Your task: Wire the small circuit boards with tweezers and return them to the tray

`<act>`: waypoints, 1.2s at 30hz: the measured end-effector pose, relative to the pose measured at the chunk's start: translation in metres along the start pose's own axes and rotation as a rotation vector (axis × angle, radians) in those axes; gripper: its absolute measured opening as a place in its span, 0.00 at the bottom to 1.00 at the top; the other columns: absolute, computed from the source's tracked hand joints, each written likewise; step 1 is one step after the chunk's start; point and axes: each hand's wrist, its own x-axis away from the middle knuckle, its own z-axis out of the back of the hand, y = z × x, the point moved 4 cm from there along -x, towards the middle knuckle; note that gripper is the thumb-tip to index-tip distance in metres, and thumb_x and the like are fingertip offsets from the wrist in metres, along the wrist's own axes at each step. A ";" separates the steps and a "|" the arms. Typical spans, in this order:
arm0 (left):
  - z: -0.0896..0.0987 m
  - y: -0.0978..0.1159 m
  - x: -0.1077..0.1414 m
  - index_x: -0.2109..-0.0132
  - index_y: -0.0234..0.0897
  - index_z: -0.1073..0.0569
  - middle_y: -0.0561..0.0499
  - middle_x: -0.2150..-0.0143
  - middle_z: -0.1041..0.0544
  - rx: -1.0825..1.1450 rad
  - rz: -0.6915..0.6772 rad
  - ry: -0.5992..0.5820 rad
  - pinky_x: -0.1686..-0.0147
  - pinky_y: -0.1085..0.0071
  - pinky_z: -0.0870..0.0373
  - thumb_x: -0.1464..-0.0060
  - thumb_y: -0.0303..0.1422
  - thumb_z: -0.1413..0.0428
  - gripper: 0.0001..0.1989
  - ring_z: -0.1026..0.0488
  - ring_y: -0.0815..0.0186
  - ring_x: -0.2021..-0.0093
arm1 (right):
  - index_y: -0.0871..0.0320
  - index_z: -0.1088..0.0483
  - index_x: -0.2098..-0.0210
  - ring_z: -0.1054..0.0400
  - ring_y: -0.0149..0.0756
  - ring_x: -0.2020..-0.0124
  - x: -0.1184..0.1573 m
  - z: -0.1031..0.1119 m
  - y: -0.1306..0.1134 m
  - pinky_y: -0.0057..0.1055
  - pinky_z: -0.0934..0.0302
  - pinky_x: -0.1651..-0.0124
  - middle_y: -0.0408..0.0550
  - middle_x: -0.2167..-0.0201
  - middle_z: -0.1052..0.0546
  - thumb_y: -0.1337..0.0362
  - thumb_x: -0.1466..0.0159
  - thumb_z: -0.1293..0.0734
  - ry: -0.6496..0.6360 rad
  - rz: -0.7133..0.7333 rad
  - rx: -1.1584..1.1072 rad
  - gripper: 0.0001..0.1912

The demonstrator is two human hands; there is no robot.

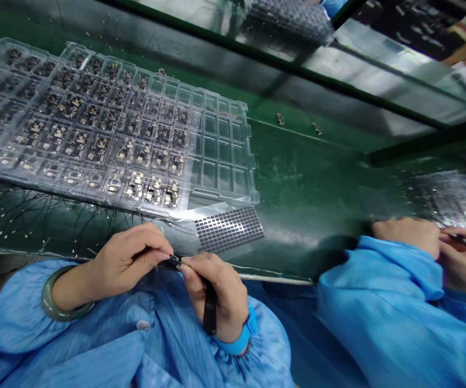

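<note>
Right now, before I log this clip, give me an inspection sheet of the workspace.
Surface: green bench mat.
Job's things: black tweezers in the right hand, their tips meeting a small black piece pinched by the left hand.
Clutter: clear plastic tray of small circuit boards; black grid sheet; loose small components.
Grips: both hands closed at the tweezer tips.
Cables: thin black wires under the tray's near edge.
Surroundings: a co-worker's hand beside a foil sheet.
</note>
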 end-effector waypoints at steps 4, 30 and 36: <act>0.002 0.002 0.002 0.56 0.39 0.32 0.48 0.63 0.24 -0.038 -0.081 -0.077 0.64 0.71 0.28 0.37 0.24 0.53 0.08 0.26 0.66 0.64 | 0.54 0.32 0.51 0.25 0.34 0.72 0.006 0.002 -0.002 0.29 0.32 0.72 0.48 0.68 0.20 0.71 0.36 0.37 -0.030 0.155 0.120 0.14; 0.014 0.008 0.002 0.58 0.35 0.31 0.47 0.65 0.22 -0.179 -0.142 -0.207 0.66 0.73 0.28 0.39 0.26 0.50 0.04 0.24 0.66 0.65 | 0.60 0.28 0.60 0.27 0.30 0.73 0.002 0.000 0.002 0.26 0.32 0.70 0.46 0.72 0.22 0.67 0.34 0.36 0.000 0.146 -0.005 0.06; 0.028 0.017 0.002 0.61 0.35 0.31 0.47 0.71 0.23 -0.081 -0.147 -0.104 0.67 0.72 0.30 0.38 0.28 0.52 0.05 0.25 0.65 0.69 | 0.57 0.28 0.56 0.23 0.36 0.64 -0.003 -0.005 -0.002 0.28 0.27 0.64 0.51 0.64 0.19 0.65 0.35 0.35 -0.056 0.113 -0.076 0.08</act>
